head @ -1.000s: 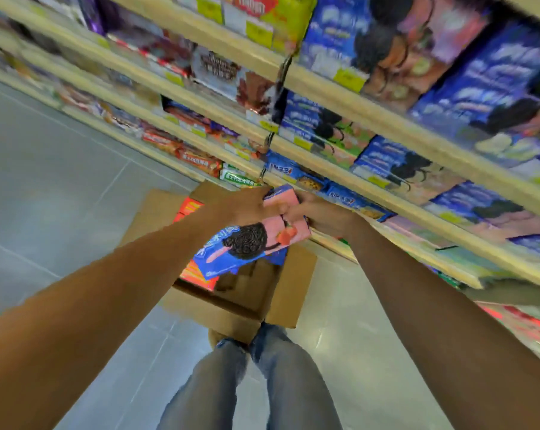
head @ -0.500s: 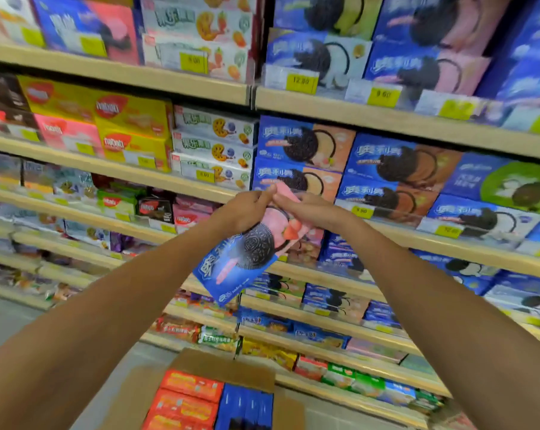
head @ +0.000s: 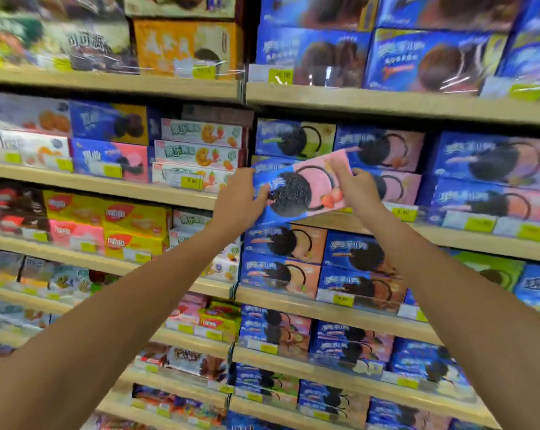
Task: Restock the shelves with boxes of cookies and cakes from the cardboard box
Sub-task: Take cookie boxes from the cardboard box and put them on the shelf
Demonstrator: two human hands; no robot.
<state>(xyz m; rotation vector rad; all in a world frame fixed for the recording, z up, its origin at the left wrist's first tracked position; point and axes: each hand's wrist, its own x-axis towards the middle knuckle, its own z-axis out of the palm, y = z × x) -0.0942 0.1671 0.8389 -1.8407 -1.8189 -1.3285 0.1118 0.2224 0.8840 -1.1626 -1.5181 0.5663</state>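
Note:
A blue and pink cookie box (head: 301, 189) with a dark sandwich cookie printed on it is held up in front of a shelf, slightly tilted. My left hand (head: 239, 200) grips its left end. My right hand (head: 360, 189) grips its right end. The box hangs just below a green and blue cookie box (head: 295, 138) and left of a stacked pink one (head: 397, 187), over the wooden shelf board (head: 349, 220). The cardboard box is out of view.
Wooden shelves run across the whole view, packed with blue cookie boxes (head: 281, 246) on the right and yellow wafer boxes (head: 135, 217) and white biscuit boxes (head: 200, 133) on the left. Yellow price tags (head: 403, 214) line the shelf edges.
The view swung up from the floor and cardboard box to the shelves. Both hands raised the cookie box higher and turned it nearly level against the shelf row.

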